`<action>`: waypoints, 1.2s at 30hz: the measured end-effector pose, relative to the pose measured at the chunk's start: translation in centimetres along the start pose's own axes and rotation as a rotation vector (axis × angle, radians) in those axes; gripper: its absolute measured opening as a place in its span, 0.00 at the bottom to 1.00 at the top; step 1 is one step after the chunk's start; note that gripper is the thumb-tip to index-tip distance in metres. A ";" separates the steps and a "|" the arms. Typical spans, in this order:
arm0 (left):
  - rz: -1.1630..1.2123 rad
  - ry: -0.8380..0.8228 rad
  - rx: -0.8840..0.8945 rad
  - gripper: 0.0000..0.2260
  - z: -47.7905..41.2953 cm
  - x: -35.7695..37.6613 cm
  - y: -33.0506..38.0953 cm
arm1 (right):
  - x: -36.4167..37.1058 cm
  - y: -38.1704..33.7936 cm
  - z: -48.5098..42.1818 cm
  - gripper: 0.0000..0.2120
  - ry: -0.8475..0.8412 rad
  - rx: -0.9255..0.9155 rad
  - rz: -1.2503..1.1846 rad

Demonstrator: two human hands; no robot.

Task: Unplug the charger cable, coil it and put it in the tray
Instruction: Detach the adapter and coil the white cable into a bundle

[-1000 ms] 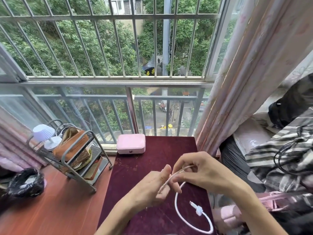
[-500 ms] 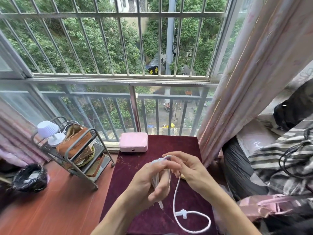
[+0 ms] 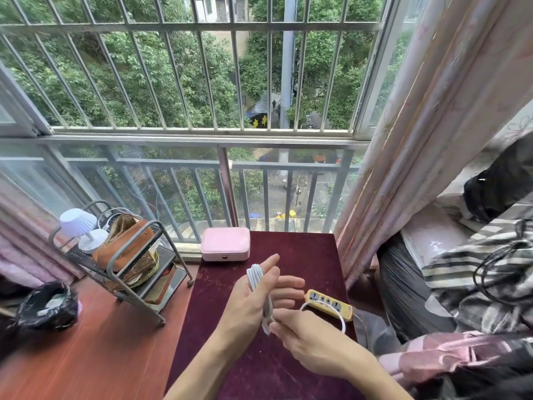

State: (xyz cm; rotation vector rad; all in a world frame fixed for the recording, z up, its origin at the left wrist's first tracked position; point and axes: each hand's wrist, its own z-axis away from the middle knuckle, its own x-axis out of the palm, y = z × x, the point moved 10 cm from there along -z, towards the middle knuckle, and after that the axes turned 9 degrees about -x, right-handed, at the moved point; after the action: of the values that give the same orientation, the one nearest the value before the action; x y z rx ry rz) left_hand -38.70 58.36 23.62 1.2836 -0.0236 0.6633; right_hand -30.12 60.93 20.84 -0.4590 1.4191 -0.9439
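A white charger cable (image 3: 255, 280) is wound in several loops around my left hand (image 3: 253, 301), which is held upright with fingers extended over the dark red table (image 3: 300, 255). My right hand (image 3: 311, 339) pinches the cable's lower part just below the left palm, and a loose loop of cable (image 3: 336, 310) arcs to the right of it. A yellow power strip (image 3: 328, 304) lies on the table right of my hands, with nothing plugged into its visible sockets. The cable's plug end is hidden between my hands.
A pink box (image 3: 225, 243) sits at the table's far edge by the window railing. A grey metal rack (image 3: 129, 269) with a brown bag and a small white lamp (image 3: 79, 226) stands left. A black bag (image 3: 47, 306) lies far left. Curtain and bedding crowd the right.
The cable went from a long loose loop on the table to several turns around my left hand. My right hand moved from beside the left hand's fingers to below its palm. The power strip came into view.
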 end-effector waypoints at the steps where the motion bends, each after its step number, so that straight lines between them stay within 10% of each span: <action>1: -0.015 0.020 0.007 0.26 -0.1 -0.1 -0.1 | -0.3 -0.3 0.3 0.15 -0.013 -0.004 0.056; 15: -0.758 0.046 -0.045 0.14 0.0 0.5 -1.6 | -6.5 -4.5 2.0 0.10 0.044 -0.150 0.195; 22: -0.507 -0.267 -0.227 0.38 1.3 3.8 -2.8 | -9.2 -4.1 1.7 0.17 0.178 -0.203 0.086; 36: -0.181 -0.543 -0.343 0.29 3.7 6.6 -2.7 | -10.8 -0.6 1.2 0.11 0.244 -0.214 -0.336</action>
State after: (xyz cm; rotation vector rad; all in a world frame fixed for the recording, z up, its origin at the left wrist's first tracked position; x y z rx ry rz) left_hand -30.81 57.65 24.89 1.0826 -0.4434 0.1312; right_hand -27.92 68.62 28.19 -0.7811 1.7070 -1.1508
